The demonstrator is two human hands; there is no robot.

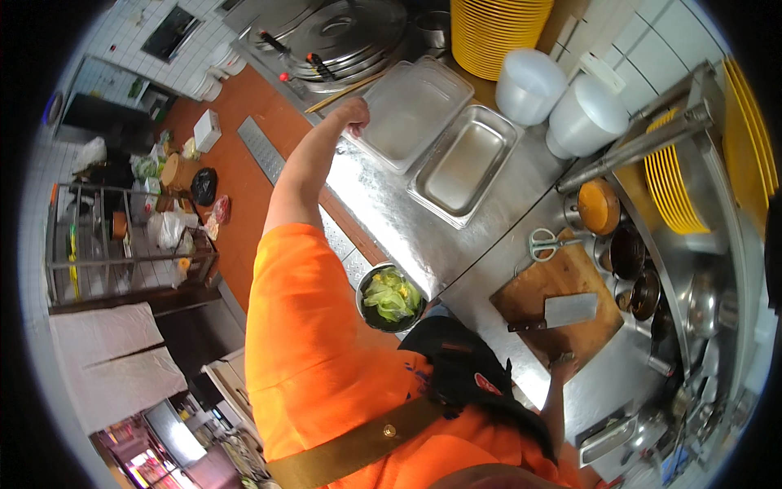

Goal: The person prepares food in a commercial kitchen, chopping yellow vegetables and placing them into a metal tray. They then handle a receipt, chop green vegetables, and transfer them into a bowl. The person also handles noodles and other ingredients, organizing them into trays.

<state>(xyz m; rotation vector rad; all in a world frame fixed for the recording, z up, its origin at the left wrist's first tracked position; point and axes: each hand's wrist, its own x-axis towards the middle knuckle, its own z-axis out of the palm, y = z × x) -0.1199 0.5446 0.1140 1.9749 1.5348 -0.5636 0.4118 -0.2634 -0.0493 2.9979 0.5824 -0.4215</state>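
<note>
My left hand (354, 116), at the end of my outstretched arm, is at the near left edge of a translucent plastic food tray (410, 113). Its fingers look curled; whether they grip the rim cannot be told. A stainless steel pan (467, 162) lies beside the tray. My right hand (564, 367) is low at the near edge of a wooden cutting board (586, 269), its fingers partly hidden. On the board rest a cleaver (570, 310) with a dark handle and, at its upper edge, green-handled scissors (542, 244). A bin (374, 319) holding lettuce leaves (391, 296) stands below the counter's edge.
Stacked yellow plates (501, 36), white plastic tubs (530, 88) and large round lids (342, 30) stand along the back. Sauce pots (627, 250) line the right side under a shelf. A metal rack (116, 263) and bags stand on the red floor at left.
</note>
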